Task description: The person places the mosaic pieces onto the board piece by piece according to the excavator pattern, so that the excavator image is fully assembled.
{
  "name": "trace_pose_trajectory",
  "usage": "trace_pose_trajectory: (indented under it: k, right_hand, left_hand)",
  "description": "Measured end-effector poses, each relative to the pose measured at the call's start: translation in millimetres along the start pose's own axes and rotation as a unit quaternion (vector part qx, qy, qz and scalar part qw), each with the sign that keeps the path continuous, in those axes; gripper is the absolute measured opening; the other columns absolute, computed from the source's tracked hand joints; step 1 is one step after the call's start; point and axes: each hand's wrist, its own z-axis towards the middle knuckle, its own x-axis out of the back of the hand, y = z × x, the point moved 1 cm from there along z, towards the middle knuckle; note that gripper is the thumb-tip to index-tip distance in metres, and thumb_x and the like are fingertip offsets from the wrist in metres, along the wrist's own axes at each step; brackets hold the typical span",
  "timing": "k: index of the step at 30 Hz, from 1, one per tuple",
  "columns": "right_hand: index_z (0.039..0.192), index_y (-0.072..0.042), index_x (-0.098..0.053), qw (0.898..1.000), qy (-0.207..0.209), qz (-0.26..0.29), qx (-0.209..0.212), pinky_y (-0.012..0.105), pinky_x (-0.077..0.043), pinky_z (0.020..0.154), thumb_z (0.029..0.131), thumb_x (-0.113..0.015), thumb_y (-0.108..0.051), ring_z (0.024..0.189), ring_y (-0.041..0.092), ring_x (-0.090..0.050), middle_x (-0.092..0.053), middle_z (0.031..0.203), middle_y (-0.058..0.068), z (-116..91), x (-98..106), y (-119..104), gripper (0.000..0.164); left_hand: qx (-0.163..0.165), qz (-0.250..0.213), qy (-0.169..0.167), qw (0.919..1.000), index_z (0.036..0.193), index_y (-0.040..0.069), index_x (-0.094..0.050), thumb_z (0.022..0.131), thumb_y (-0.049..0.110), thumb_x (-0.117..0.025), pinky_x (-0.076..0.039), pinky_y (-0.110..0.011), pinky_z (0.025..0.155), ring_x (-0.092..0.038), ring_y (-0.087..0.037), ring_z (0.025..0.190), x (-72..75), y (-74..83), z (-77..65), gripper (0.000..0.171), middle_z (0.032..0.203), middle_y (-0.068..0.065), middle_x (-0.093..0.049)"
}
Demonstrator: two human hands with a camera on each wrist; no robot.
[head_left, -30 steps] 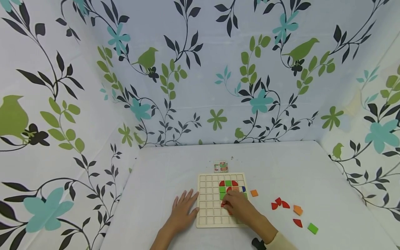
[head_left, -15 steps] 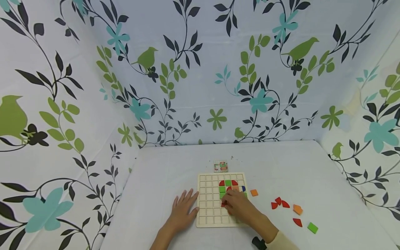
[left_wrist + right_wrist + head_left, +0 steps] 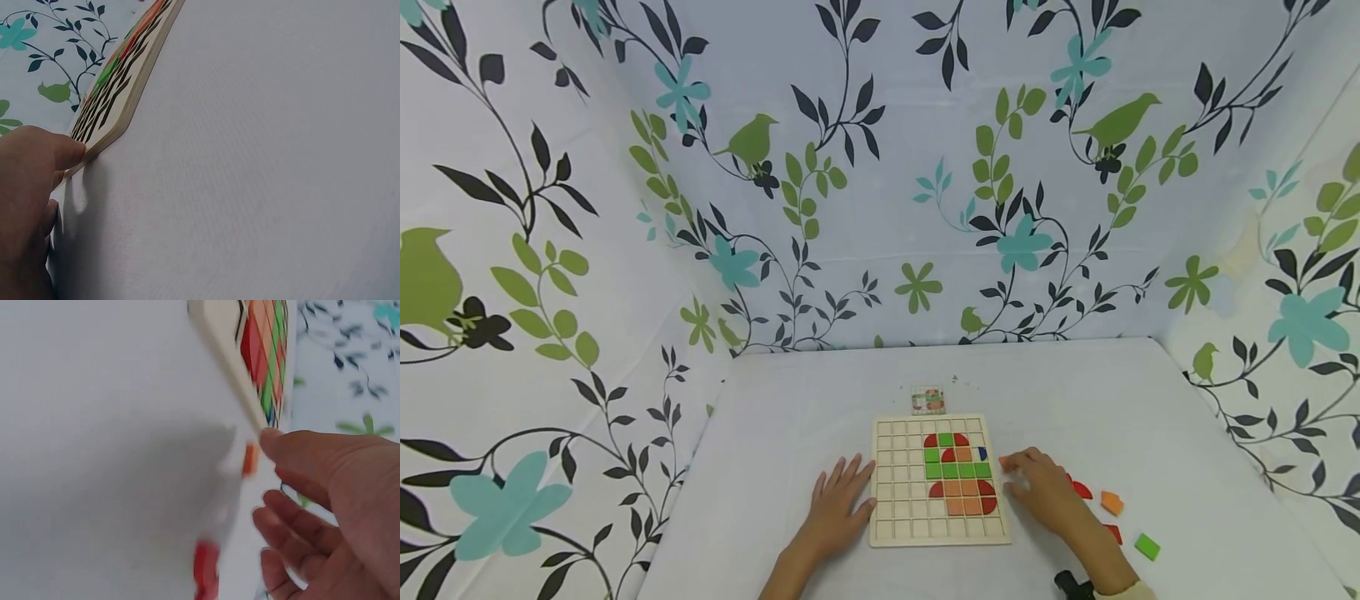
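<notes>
At lower center of the head view, a person's left hand lies with fingers spread against the left edge of a wooden grid board, its thumb touching the rim in the left wrist view. Right of center, the right hand reaches just beside the board's right edge, thumb and fingers apart; an orange piece sits on the counter near the fingertips, ungripped. Red, green and orange pieces fill cells on the right half of the board, with a blue piece near its upper right. A small patterned card lies just above the board's top edge. At lower right, red pieces lie partly hidden by the right arm, near a second orange piece and a green piece. Fabric printed with leaves, flowers and birds spans the upper frame.
</notes>
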Motion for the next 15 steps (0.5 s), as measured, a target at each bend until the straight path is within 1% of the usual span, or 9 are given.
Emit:
trace_pose_trajectory:
  k: [3, 5, 7, 10, 12, 15]
  right_hand:
    - [0.126, -0.001, -0.067, 0.999, 0.001, -0.012, -0.029, 0.059, -0.055, 0.088, 0.09, -0.083, -0.012, 0.109, 0.038, -0.064, -0.065, 0.122, 0.019, -3, 18, 25, 0.04]
    - [0.122, 0.001, -0.066, 0.999, -0.004, -0.021, -0.05, 0.06, -0.056, 0.083, 0.09, -0.082, -0.01, 0.102, 0.038, -0.064, -0.064, 0.118, 0.021, -5, 29, 40, 0.038]
    - [0.115, 0.001, -0.067, 0.998, -0.017, -0.026, -0.062, 0.057, -0.056, 0.076, 0.09, -0.082, -0.009, 0.094, 0.034, -0.063, -0.064, 0.107, 0.019, -7, 37, 52, 0.031]
    - [0.107, -0.002, -0.067, 0.997, -0.034, -0.014, -0.065, 0.053, -0.054, 0.074, 0.093, -0.079, -0.008, 0.089, 0.028, -0.062, -0.062, 0.095, 0.01, -9, 41, 63, 0.019]
    - [0.106, -0.003, -0.067, 0.997, -0.039, -0.001, -0.066, 0.052, -0.052, 0.074, 0.094, -0.077, -0.008, 0.087, 0.025, -0.061, -0.06, 0.092, 0.007, -10, 41, 67, 0.016]
    - [0.107, -0.004, -0.066, 0.997, -0.04, 0.009, -0.066, 0.053, -0.05, 0.075, 0.095, -0.076, -0.008, 0.088, 0.026, -0.062, -0.06, 0.093, 0.007, -11, 40, 69, 0.016]
  left_hand:
    - [0.001, 0.006, 0.0, 1.0, 0.163, 0.025, -0.042, 0.106, 0.042, -0.056, -0.009, -0.073, 0.126, -0.02, -0.04, 0.162, 1.3, 0.0, 0.3, 0.061, 0.173, -0.008, -0.033]
    - [0.0, 0.003, 0.002, 1.0, 0.162, 0.024, -0.043, 0.106, 0.042, -0.057, -0.009, -0.073, 0.125, -0.021, -0.04, 0.161, 1.6, 0.1, 0.6, 0.06, 0.172, -0.008, -0.033]
    - [0.001, 0.001, 0.0, 1.0, 0.162, 0.024, -0.043, 0.106, 0.041, -0.057, -0.009, -0.073, 0.126, -0.02, -0.04, 0.162, 1.0, -0.2, 1.0, 0.06, 0.172, -0.008, -0.033]
    - [0.002, -0.005, 0.002, 1.0, 0.162, 0.023, -0.044, 0.106, 0.04, -0.058, -0.009, -0.072, 0.125, -0.021, -0.04, 0.161, 1.1, 1.4, 0.5, 0.06, 0.172, -0.009, -0.034]
    - [0.001, -0.007, 0.003, 1.0, 0.162, 0.022, -0.045, 0.106, 0.039, -0.058, -0.009, -0.073, 0.125, -0.021, -0.041, 0.161, 1.5, 3.0, 0.0, 0.06, 0.172, -0.009, -0.034]
    - [0.001, -0.008, 0.004, 1.0, 0.162, 0.022, -0.045, 0.106, 0.039, -0.058, -0.008, -0.073, 0.125, -0.021, -0.041, 0.161, 1.7, 4.7, -1.5, 0.06, 0.172, -0.01, -0.034]
